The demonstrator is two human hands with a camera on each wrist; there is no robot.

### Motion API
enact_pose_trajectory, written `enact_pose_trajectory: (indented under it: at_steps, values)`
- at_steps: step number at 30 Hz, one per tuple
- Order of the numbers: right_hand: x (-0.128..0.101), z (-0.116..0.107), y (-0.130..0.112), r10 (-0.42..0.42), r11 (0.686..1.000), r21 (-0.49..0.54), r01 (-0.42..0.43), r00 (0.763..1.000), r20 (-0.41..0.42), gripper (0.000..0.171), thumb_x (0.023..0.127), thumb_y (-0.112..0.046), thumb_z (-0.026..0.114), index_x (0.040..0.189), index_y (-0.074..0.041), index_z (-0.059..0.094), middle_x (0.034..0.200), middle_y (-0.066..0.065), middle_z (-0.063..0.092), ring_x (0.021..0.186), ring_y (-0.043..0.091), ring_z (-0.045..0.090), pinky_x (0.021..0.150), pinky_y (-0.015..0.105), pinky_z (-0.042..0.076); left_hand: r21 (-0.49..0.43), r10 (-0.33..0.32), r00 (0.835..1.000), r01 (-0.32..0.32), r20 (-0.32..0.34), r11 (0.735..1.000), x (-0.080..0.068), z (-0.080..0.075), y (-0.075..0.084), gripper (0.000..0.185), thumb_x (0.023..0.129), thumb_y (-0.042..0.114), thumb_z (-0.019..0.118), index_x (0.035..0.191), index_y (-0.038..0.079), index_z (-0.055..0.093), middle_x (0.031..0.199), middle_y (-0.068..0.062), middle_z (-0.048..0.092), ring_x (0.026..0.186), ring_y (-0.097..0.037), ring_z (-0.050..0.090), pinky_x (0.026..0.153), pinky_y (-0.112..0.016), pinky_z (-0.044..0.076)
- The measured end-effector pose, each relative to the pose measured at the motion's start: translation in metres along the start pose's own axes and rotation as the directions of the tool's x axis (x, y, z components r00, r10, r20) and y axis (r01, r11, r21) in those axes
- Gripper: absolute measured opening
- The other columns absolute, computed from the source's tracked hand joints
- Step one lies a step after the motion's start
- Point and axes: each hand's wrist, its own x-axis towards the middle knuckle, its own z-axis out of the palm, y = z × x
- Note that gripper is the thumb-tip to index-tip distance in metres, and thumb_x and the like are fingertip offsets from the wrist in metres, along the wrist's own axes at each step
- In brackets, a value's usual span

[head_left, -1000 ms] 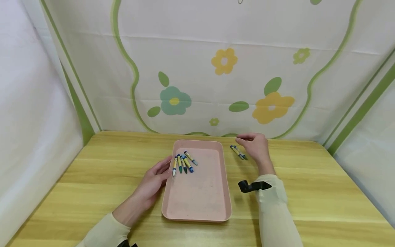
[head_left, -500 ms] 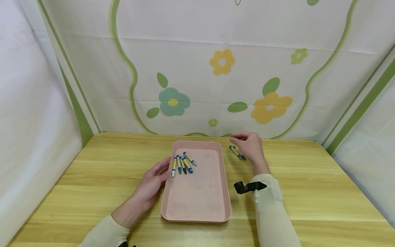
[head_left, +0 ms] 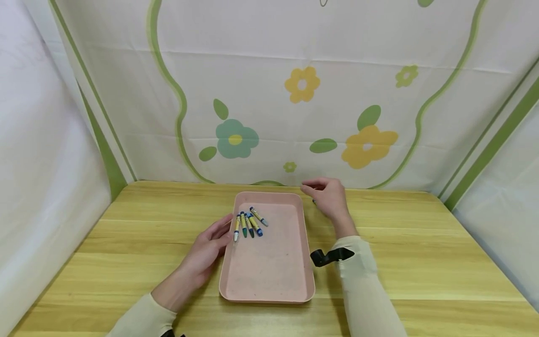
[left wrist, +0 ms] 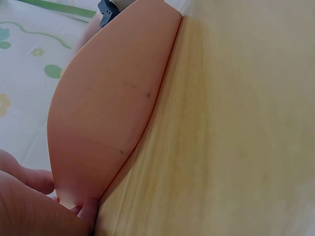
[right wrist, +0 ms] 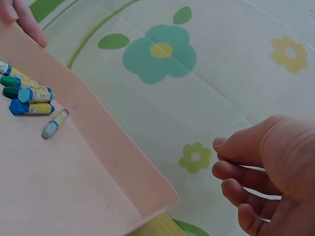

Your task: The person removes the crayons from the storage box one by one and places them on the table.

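Now, on the left side of the wooden table [head_left: 126,243], I see my left hand [head_left: 208,250] lying flat with the fingers relaxed and nearly straight. The fingertips touch the left rim of the pink tray [head_left: 269,271], which stands in the middle of the table. Five crayons [head_left: 249,223] lie close together in the far left corner of the tray, just beside my fingertips; one of them lies a little apart, to the right of the others. Beyond the far right corner of the tray, my right hand [head_left: 328,199] hovers above the table near its far edge, the fingers loosely curled with thumb and forefinger close together. I cannot tell if they pinch something. A small dark tip [head_left: 314,201] shows under this hand, perhaps one more crayon.
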Motion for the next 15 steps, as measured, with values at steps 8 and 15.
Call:
enact_pose_trajectory:
  at_steps: [8,15]
  values:
    - [-0.006,0.018,-0.013,-0.052,0.999,0.02,0.051,0.997,0.051,0.029,0.098,-0.026,0.077,0.122,-0.01,0.08,0.116,0.012,0.079,0.106,0.028,0.071,0.084,0.032,0.059,0.004,0.002,1.0,-0.002,-0.001,1.0,0.001,0.0,0.0,0.056,0.111,0.011,0.05,0.165,0.018,0.038,0.172,-0.011,0.036,0.16,-0.031,0.035,0.129,-0.053,0.034]
    - [-0.013,0.039,-0.026,-0.091,0.996,0.005,0.091,0.992,0.089,0.025,0.097,-0.025,0.078,0.119,-0.012,0.081,0.111,0.008,0.079,0.099,0.025,0.069,0.08,0.031,0.058,0.014,0.018,1.0,-0.018,0.002,1.0,0.0,0.001,0.0,0.057,0.111,0.012,0.051,0.166,0.016,0.036,0.172,-0.014,0.036,0.158,-0.032,0.037,0.128,-0.053,0.035]
